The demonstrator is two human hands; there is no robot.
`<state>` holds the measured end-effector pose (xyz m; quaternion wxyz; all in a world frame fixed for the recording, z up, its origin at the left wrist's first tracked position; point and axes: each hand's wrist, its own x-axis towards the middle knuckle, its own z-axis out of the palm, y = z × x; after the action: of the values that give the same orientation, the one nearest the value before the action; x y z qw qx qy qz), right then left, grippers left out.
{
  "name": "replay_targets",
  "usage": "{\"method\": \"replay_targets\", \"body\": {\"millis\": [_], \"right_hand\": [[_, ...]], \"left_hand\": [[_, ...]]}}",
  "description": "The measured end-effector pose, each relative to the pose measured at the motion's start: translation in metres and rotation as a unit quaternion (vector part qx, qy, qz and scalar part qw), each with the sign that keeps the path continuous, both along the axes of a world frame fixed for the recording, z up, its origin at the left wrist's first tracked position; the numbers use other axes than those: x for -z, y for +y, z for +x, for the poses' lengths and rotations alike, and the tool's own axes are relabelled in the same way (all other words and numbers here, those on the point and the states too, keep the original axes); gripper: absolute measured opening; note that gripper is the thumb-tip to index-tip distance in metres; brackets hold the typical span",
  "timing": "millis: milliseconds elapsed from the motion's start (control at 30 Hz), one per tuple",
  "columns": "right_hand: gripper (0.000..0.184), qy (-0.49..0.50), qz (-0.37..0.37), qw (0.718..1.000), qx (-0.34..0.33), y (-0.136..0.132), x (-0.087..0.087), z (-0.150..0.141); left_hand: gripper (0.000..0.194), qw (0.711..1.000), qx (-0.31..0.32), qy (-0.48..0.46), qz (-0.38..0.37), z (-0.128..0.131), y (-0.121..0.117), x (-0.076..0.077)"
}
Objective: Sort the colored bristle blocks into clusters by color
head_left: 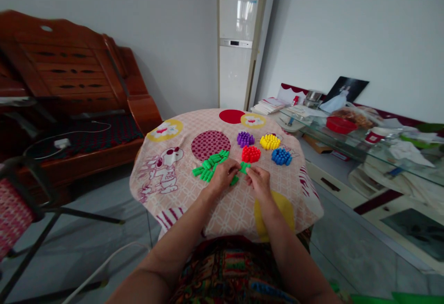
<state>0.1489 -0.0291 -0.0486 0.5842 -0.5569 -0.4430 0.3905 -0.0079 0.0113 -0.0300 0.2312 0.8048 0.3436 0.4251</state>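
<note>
Both my hands rest on a small table covered with a patterned pink cloth [173, 174]. My left hand [224, 174] is curled over the near end of a pile of green pegs [210, 163], fingers closed on some of them. My right hand [258, 179] pinches a green peg [243, 167] just beside the left hand. Behind the hands lie separate clusters of red pegs [250, 154], purple pegs [245, 138], yellow pegs [269, 142] and blue pegs [281, 156].
A dark wooden bench [69, 87] stands at the left, with a chair frame [31, 202] in front of it. A glass-topped cabinet [364, 151] cluttered with papers and bowls runs along the right. A tall white air conditioner [239, 40] stands in the far corner.
</note>
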Motion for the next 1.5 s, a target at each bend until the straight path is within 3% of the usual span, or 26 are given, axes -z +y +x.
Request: {"method": "replay_targets", "body": {"millis": [67, 133, 200, 267, 400, 500, 700, 867, 1133, 1333, 1500], "right_hand": [[0.037, -0.019, 0.01, 1.0, 0.015, 0.0, 0.0, 0.003], [0.035, -0.09, 0.038, 0.991, 0.09, 0.0, -0.001, 0.009], [0.033, -0.191, 0.042, 0.963, 0.183, 0.0, -0.004, 0.017], [0.029, -0.291, -0.001, 0.928, 0.232, -0.003, -0.009, 0.024], [0.023, -0.445, -0.128, 0.865, 0.194, -0.008, -0.016, 0.032], [0.022, -0.496, -0.165, 0.837, 0.159, -0.011, -0.018, 0.034], [0.025, -0.508, -0.168, 0.831, 0.149, -0.014, -0.015, 0.034], [0.024, -0.503, -0.155, 0.836, 0.154, -0.012, -0.011, 0.036], [0.023, -0.491, -0.118, 0.847, 0.166, -0.011, -0.005, 0.039], [0.02, -0.481, -0.124, 0.85, 0.177, -0.011, -0.007, 0.038], [0.022, -0.485, -0.13, 0.849, 0.165, -0.012, -0.01, 0.037]], "left_hand": [[0.019, 1.0, 0.0, 0.002, -0.001, 0.0, 0.001, 0.0], [0.021, 1.0, -0.016, 0.002, -0.004, -0.001, 0.001, 0.002], [0.021, 0.999, -0.045, -0.003, -0.009, -0.003, 0.002, 0.004], [0.023, 0.997, -0.079, -0.013, -0.021, -0.006, 0.003, 0.005], [0.027, 0.99, -0.137, -0.013, -0.035, -0.014, 0.006, 0.006], [0.022, 0.988, -0.143, 0.031, -0.04, -0.016, 0.004, 0.004], [0.029, 0.97, -0.067, 0.23, -0.033, -0.013, -0.004, -0.004], [0.035, 0.944, -0.063, 0.322, -0.03, -0.011, -0.012, -0.012], [0.028, 0.924, -0.09, 0.373, -0.012, 0.001, -0.024, -0.016], [0.044, 0.931, -0.114, 0.347, -0.028, 0.013, -0.016, -0.014], [0.026, 0.928, -0.102, 0.358, -0.007, 0.018, -0.004, -0.013]]}}
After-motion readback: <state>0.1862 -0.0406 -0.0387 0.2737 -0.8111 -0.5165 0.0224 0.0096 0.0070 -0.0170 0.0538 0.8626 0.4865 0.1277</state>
